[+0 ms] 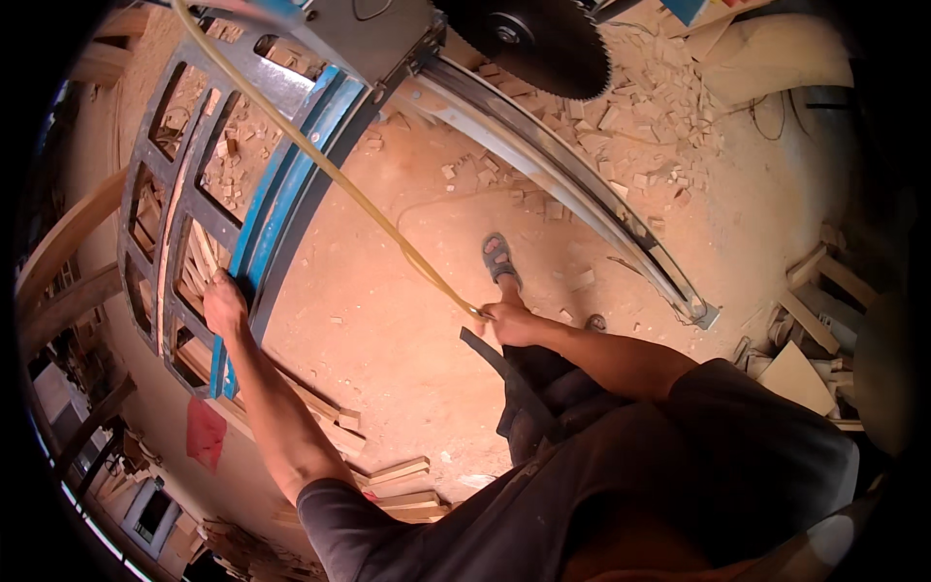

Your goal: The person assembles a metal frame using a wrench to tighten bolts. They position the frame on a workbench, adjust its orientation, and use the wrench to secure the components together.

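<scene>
My left hand (pixel 225 305) is closed at the edge of a long blue metal rail (pixel 260 228) on the machine's slotted metal table (pixel 215 221). The fingertips are partly hidden there. In my right hand (pixel 514 324), in front of my body, is the end of a yellow hose (pixel 339 179) with a small metal fitting at its tip. The hose runs up and left across the rail toward the machine's grey housing (pixel 373 39). A large toothed circular saw blade (pixel 519 39) shows at the top, beyond both hands.
A long metal guide beam (pixel 582 209) slants down to the right from the housing. Wood offcuts (pixel 659 155) litter the far floor. Wooden strips (pixel 402 475) lie near my left elbow, and a scrap pile (pixel 805 359) is at right. A red cloth (pixel 205 433) lies at lower left.
</scene>
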Available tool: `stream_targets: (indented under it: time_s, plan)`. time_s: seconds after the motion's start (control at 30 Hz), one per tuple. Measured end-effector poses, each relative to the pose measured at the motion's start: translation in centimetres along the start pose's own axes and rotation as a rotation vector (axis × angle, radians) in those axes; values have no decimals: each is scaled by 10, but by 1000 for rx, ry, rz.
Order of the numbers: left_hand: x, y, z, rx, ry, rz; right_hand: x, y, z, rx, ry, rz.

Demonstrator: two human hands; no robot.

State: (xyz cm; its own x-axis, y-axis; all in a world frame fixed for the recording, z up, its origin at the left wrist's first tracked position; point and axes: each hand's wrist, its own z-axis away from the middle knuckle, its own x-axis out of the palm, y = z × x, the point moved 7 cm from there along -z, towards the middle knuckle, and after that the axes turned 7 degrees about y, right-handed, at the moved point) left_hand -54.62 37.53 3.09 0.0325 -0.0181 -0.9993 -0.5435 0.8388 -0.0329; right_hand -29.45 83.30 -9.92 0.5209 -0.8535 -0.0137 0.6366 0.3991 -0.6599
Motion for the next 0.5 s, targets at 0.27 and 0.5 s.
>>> stream_targets:
  time_s: [0.27,0.5]
  plan:
    - [51,-39,-22,251,-69,29,-179,315,236,135,493,523]
    - [46,-5,65,168,-77,117,-239,450,416,393,758,361]
